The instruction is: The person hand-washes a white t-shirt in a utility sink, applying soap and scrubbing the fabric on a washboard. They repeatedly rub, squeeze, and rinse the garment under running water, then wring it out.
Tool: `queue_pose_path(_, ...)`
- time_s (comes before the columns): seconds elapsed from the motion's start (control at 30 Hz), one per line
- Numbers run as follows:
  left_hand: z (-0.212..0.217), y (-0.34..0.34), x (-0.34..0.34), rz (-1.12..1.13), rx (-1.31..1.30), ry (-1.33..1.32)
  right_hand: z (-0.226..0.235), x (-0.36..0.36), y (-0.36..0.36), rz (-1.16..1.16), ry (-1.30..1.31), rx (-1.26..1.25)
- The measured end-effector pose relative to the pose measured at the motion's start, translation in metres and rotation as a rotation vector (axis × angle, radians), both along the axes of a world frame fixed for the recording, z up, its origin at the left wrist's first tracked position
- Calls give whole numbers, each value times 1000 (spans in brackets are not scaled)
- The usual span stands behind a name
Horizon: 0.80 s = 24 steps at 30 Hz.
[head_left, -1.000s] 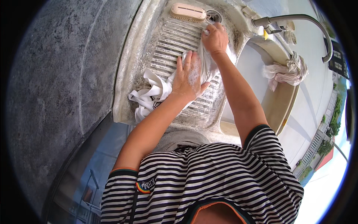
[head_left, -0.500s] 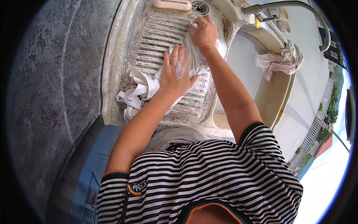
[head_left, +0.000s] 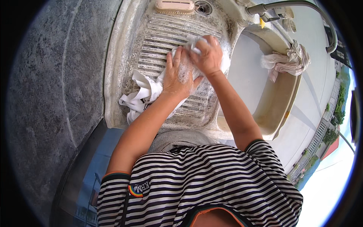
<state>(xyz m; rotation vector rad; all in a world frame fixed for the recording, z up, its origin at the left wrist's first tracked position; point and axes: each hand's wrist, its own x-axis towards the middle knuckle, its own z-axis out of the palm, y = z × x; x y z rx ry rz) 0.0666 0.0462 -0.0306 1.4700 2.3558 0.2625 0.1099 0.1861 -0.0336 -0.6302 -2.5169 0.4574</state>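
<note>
A wet white garment (head_left: 148, 90) with a bit of dark print lies bunched across the ribbed washboard (head_left: 159, 39) of a worn stone sink. My left hand (head_left: 179, 77), soap suds on its back, presses flat on the cloth with fingers stretched out. Just to its right, my right hand (head_left: 209, 57) is closed around a wad of the same garment, slightly smeared by motion. The fabric beneath both palms is hidden.
A pink scrub brush (head_left: 175, 6) lies at the far end beside the drain (head_left: 203, 8). Right of the washboard is a deep basin (head_left: 245, 72), with a crumpled pale cloth (head_left: 289, 60) over its rim. A curved grey faucet (head_left: 295, 4) arches above.
My right hand has come back from the far end of the washboard toward my left hand, bunching the cloth. My left hand has stayed nearly in place.
</note>
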Motion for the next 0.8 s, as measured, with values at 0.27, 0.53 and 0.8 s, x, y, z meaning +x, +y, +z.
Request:
queue_pose_path(0.27,2,0,-4,-21,-20,91,0,-16,4,-95,-108,-289)
queue_pose_path(0.53,4,7,3,2,-60,74,-9,5,0,-37,-34,-7)
queue_pose_path(0.8,29,-5,-24,-16,36,-176,-26,-47,82,-206,113,-282)
